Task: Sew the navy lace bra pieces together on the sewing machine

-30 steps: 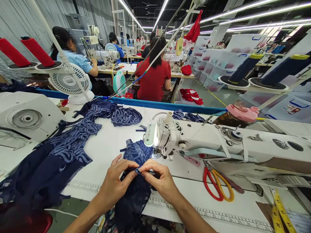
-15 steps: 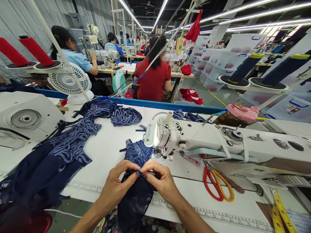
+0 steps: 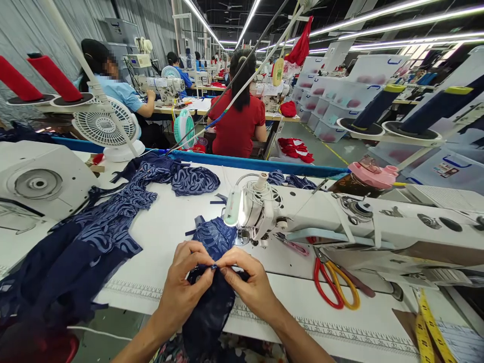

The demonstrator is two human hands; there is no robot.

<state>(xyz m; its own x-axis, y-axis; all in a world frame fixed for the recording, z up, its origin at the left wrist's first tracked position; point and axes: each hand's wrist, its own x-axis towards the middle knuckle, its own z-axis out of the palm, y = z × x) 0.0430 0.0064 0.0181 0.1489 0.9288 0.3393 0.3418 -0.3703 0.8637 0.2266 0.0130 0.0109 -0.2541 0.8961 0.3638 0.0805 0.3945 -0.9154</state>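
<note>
Both hands pinch the same small bit of navy fabric (image 3: pixel 215 232), just in front of the sewing machine (image 3: pixel 260 206). My left hand (image 3: pixel 187 275) grips it between thumb and index finger from the left. From the right, my right hand (image 3: pixel 247 277) pinches it, with the fingertips of both hands almost touching. The patterned part of this fabric lies up to the needle area, at the left of the presser foot. Its sheer dark part hangs below my hands over the table's front edge. What the fingertips hold exactly is too small to tell.
A pile of navy lace pieces (image 3: pixel 109 217) covers the table's left. Right of my hands lie red-and-yellow scissors (image 3: pixel 335 282), pink snips (image 3: pixel 293 246) and a yellow tape measure (image 3: pixel 429 327). A white fan (image 3: pixel 108 123) stands at back left. Beyond, a person in red (image 3: pixel 238 121) sits.
Both hands still pinch the fabric; the left hand's fingers have risen slightly and curled more. The view has shifted a little.
</note>
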